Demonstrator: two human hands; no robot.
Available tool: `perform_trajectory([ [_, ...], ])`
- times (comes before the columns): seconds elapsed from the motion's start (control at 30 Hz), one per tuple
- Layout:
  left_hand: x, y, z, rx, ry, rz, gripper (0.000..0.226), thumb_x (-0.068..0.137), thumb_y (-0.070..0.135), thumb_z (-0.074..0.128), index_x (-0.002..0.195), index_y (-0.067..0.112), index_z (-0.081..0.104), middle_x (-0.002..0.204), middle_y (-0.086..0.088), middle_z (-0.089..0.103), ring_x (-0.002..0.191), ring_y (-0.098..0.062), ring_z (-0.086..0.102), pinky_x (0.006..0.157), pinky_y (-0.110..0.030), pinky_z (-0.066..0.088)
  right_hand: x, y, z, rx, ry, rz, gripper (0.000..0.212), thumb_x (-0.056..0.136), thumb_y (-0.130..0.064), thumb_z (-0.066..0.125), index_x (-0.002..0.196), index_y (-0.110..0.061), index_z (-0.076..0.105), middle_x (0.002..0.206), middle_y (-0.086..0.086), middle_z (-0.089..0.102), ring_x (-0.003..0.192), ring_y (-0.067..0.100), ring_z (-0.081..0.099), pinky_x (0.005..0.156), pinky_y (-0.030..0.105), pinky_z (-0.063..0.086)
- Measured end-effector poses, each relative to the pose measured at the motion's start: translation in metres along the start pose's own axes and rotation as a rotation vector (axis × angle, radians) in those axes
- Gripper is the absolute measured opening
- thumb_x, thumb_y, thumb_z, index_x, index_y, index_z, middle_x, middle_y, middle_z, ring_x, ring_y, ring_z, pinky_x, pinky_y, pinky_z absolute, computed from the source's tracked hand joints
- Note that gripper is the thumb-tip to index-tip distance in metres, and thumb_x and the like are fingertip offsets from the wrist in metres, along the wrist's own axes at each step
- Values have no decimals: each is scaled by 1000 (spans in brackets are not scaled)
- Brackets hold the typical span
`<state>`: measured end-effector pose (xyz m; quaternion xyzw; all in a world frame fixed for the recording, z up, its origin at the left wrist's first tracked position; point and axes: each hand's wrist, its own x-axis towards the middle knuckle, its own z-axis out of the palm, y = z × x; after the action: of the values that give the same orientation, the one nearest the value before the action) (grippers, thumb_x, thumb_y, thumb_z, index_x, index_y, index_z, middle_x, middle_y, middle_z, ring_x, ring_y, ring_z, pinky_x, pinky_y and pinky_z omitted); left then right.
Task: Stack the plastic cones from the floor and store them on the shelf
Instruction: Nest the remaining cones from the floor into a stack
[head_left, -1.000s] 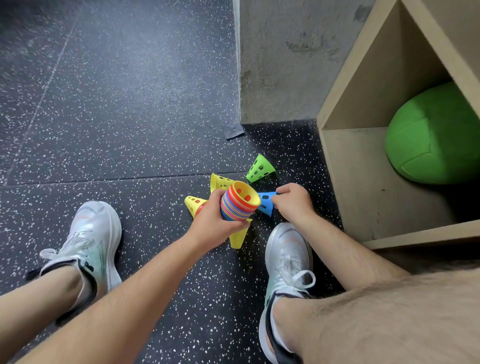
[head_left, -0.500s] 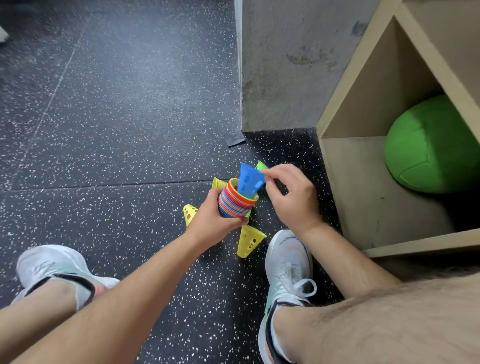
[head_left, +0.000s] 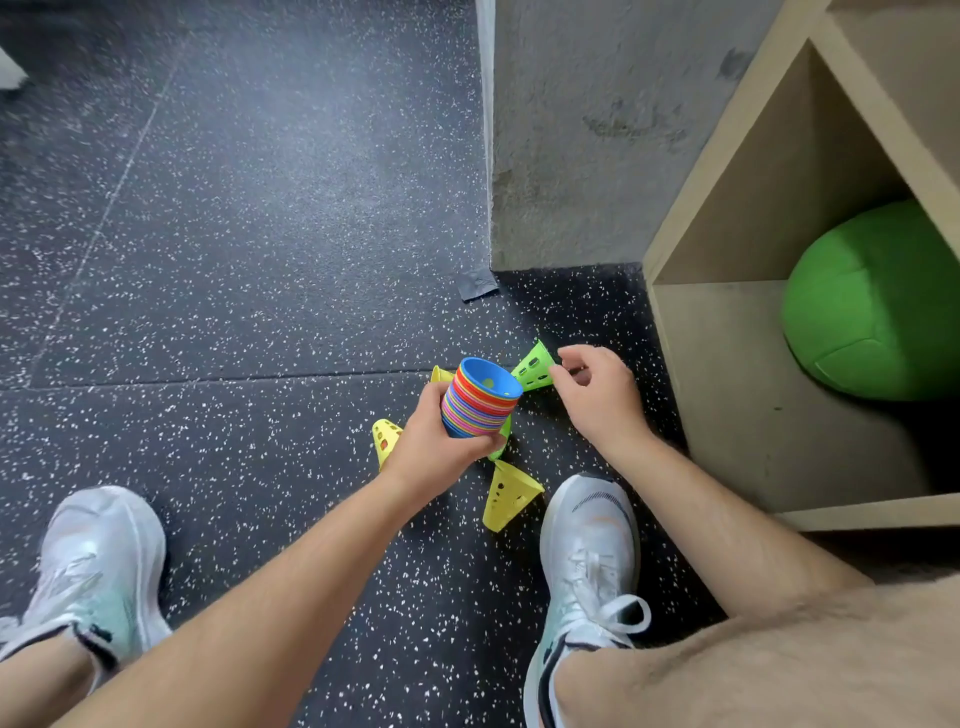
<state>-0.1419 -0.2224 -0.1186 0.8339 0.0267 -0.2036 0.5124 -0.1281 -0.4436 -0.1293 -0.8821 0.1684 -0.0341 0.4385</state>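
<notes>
Multicoloured plastic cones, nested into one stack (head_left: 480, 402), make up the finished part of the work. A blue cone sits as the innermost, uppermost piece, wide mouth up.

**Progress**
- Stacked: many cones, judged from the banded rims. The exact count cannot be read.
- Left on the floor (head_left: 260, 260): a green cone (head_left: 531, 368) on its side just beyond the stack; a near yellow cone (head_left: 506, 499) beside the right shoe (head_left: 587, 545); a left yellow cone (head_left: 385, 440) beside the left wrist; a far yellow cone (head_left: 440, 373), mostly hidden behind the stack. A green sliver (head_left: 501, 439) below the stack is probably one more cone.
- Storage: not yet begun. The wooden shelf (head_left: 727, 395) stands to the right, its lower compartment holding only a green ball (head_left: 872, 306).
- Judgement: collection is well advanced, with four or five cones and the transfer to the shelf outstanding.

**Hand pose**
- Left hand (head_left: 436, 447): fingers and thumb wrapped round the lower part of the stack, holding it above the floor, tilted slightly away.
- Right hand (head_left: 602, 400): reaching forward, palm down, fingers curled, fingertips at the wide rim of the green cone. Whether the rim is pinched or merely touched cannot be told.
</notes>
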Motion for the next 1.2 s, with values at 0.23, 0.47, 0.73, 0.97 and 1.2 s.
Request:
perform_trajectory([
  [0.23, 14, 1, -4, 5, -32, -4, 72, 62, 39, 92, 120, 35, 50, 104, 10, 70, 93, -8, 71, 89, -41, 59, 26, 21, 19, -283, -202, 191, 53, 95, -40, 63, 140, -16, 50, 135, 15, 47, 121, 32, 52, 102, 39, 43],
  [0.47, 30, 3, -13, -6, -19, -20, 68, 64, 35, 93, 118, 35, 52, 102, 10, 71, 94, -9, 70, 88, -36, 58, 42, 26, 34, -245, -185, 120, 24, 97, -24, 60, 119, -17, 66, 113, 13, 58, 105, 29, 58, 90, 33, 45],
  [0.73, 52, 3, -28, 11, 7, -21, 67, 66, 30, 94, 118, 32, 51, 102, 10, 69, 92, -8, 69, 89, -40, 58, 57, -18, 21, 103, 26, -111, 16, 98, -29, 57, 107, -28, 69, 100, -2, 69, 81, 6, 63, 77, 26, 54],
  [0.97, 54, 4, -42, -5, 81, -3, 66, 69, 24, 94, 119, 25, 51, 98, 11, 68, 80, 6, 64, 83, -28, 55, 38, -56, 24, 85, -152, -468, 20, 97, -12, 63, 113, -16, 74, 114, -3, 69, 106, 9, 62, 96, 24, 49],
  [1.2, 40, -10, -56, 6, 119, -28, 64, 68, 28, 93, 115, 29, 51, 99, 11, 69, 82, 3, 67, 80, -28, 55, 20, -65, 38, 55, -406, -278, 33, 101, -28, 54, 133, -33, 59, 125, -15, 66, 106, -2, 60, 90, 17, 49],
])
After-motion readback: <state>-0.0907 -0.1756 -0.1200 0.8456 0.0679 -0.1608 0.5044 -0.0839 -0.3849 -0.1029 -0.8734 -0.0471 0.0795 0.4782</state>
